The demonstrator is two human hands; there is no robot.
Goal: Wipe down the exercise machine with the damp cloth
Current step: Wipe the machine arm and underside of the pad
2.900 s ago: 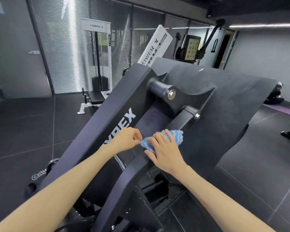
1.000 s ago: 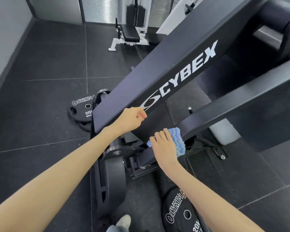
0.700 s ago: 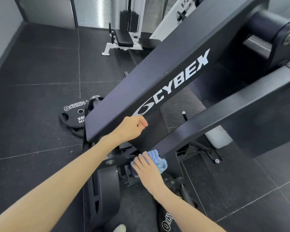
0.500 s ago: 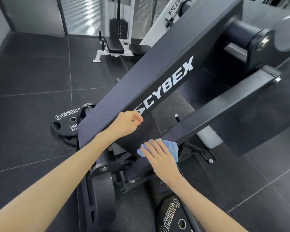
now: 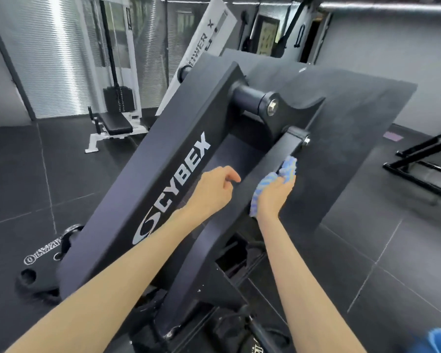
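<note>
Change against half a second earlier: blue-and-white ribbed damp cloth now high on the slanted black steel strut, near the bolted pivot; earlier low on the same strut, close to its foot. View now raised, showing the large black footplate and more of the room.

Right hand: fingers curled round the strut's right edge, clamping the cloth against the metal. Cloth bunched under palm and fingers, one end protruding past the fingertips toward the pivot, the other trailing below the heel of the hand.

Left hand: beside the wide black beam lettered CYBEX, fingers loosely curled, holding nothing; contact with the beam not discernible.

Black Olympic weight plate: flat on the dark tiled floor, lower left.
</note>
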